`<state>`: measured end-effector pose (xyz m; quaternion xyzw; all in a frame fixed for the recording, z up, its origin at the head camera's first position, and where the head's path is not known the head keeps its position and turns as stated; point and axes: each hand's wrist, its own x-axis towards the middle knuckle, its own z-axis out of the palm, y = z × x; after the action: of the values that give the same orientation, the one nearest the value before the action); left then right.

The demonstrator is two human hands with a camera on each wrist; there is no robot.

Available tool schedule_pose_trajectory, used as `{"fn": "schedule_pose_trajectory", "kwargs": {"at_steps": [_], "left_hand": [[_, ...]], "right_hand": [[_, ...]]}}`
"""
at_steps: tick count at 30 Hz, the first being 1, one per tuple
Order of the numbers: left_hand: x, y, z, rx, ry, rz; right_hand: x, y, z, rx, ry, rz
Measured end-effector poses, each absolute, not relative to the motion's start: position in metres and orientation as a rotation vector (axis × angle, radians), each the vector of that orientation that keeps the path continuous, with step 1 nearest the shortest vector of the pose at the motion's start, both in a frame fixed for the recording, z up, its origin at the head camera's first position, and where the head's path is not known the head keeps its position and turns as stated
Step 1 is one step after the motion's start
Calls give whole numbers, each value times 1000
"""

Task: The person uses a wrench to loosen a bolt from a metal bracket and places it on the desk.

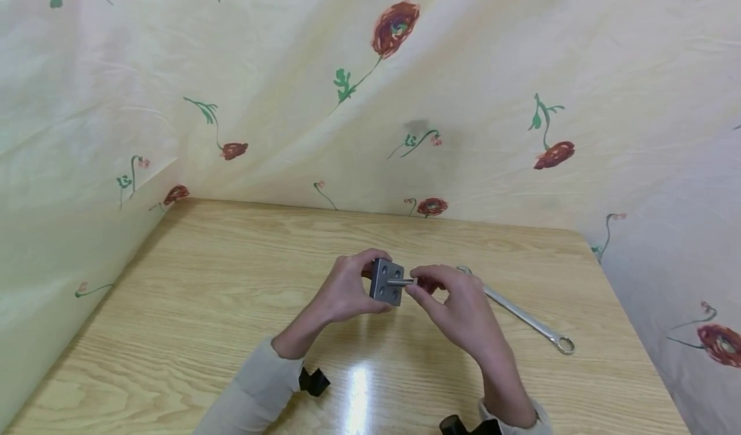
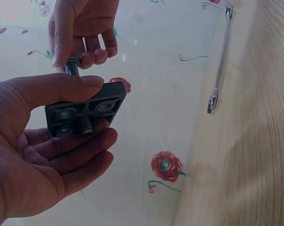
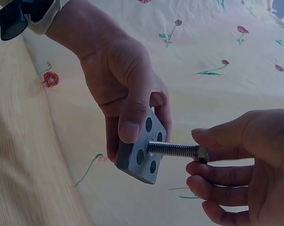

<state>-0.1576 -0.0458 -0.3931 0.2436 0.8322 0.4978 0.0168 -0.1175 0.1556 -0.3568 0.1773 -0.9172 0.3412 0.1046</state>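
My left hand [image 1: 347,288] grips a square grey plate [image 1: 379,287] by its edges, thumb on one side and fingers on the other. Round holes near its corners show in the right wrist view. A threaded hex bolt [image 3: 175,149] passes through the plate's middle; its threaded end pokes out of the ribbed back face in the left wrist view. At the bolt's head, my right hand [image 1: 460,303] pinches with thumb and fingertips. A long stretch of thread shows between the plate and the head. Both hands hold these parts above the table.
A silver combination wrench [image 1: 523,316] lies on the wooden table [image 1: 231,274], right of my right hand. Cloth with a flower print [image 1: 278,100] hangs behind the table and along both sides. Black wrist mounts [image 1: 314,381] sit at both sleeves.
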Motion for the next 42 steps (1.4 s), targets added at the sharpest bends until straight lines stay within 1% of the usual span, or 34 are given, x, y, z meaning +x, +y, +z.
{"fn": "schedule_pose_trajectory", "kwargs": {"at_steps": [9,17,20,27,32,42], "left_hand": [[-158,-45,-393,771,2595,1540],[-158,-45,-393,761,2581,1551],[-158,-45,-393,748,2584,1547],[-157,-45,-393,742,2591,1548],[-157,-45,-393,736,2591,1546],[-158,-45,-394,749,2598,1529]], "right_hand": [[-118,156,-361,642,-2545,925],[-117,159,-360,709,-2559,924],[-117,162,-358,667,-2611,959],[-119,165,-354,467,-2740,1044],[-119,164,-353,447,-2813,1050],[-117,162,-356,644,-2675,866]]}}
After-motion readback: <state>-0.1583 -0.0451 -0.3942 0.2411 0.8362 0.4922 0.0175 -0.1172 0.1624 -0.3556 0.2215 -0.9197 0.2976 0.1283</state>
